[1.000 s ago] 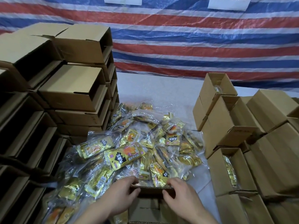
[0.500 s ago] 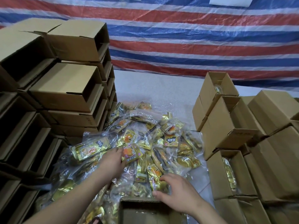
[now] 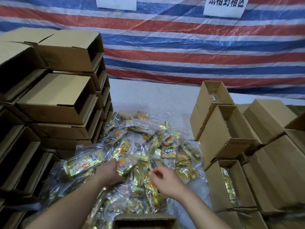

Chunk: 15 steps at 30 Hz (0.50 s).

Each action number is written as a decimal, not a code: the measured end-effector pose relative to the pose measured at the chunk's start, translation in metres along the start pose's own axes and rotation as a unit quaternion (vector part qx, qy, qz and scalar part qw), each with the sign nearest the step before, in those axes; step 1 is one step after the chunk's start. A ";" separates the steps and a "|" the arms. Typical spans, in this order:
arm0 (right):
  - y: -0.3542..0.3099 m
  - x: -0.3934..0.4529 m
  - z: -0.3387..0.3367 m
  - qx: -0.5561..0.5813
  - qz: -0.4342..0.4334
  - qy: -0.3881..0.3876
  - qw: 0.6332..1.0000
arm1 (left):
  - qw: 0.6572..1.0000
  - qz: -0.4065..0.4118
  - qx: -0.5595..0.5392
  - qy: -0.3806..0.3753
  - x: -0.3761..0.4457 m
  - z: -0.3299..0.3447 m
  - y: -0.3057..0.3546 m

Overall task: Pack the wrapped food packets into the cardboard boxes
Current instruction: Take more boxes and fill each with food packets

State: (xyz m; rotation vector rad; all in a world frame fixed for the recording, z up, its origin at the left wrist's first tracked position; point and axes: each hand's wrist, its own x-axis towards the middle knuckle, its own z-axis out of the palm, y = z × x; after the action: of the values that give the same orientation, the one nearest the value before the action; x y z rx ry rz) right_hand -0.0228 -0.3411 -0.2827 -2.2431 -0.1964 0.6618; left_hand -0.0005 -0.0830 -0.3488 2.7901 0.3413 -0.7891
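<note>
Several boxes on the right (image 3: 229,184) hold packets, while a large pile (image 3: 140,146) remains; the left hand (image 3: 110,172) apparently grips one packet (image 3: 125,164), the right hand (image 3: 166,182) loosely curled and empty.

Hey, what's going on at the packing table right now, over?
Left hand gripping a gold foil-wrapped food packet on the pile. Right hand hovering loosely curled, holding nothing. Open brown cardboard box waiting at near edge. Nothing blocking.

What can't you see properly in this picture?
- Head view: the box nearest the person is cut off by the bottom edge.
- The left hand's fingers are buried in the packets.
- The paper signs are cut off by the top edge.
</note>
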 end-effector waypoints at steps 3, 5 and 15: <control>-0.006 0.005 0.006 0.035 0.023 -0.001 0.999 | 0.988 -0.002 -0.147 0.046 -0.013 -0.011 0.003; -0.014 0.009 0.007 0.072 0.049 0.010 0.996 | 0.966 0.014 -0.250 0.063 -0.025 -0.023 0.013; -0.083 0.008 -0.042 0.604 -0.012 0.029 0.796 | 0.890 0.238 -0.368 0.128 -0.112 -0.103 0.111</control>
State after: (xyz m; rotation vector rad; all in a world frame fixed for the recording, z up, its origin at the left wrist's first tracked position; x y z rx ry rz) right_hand 0.0113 -0.3084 -0.2022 -1.0007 0.2041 0.4717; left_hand -0.0125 -0.1782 -0.1867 2.0984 -0.0239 -0.1168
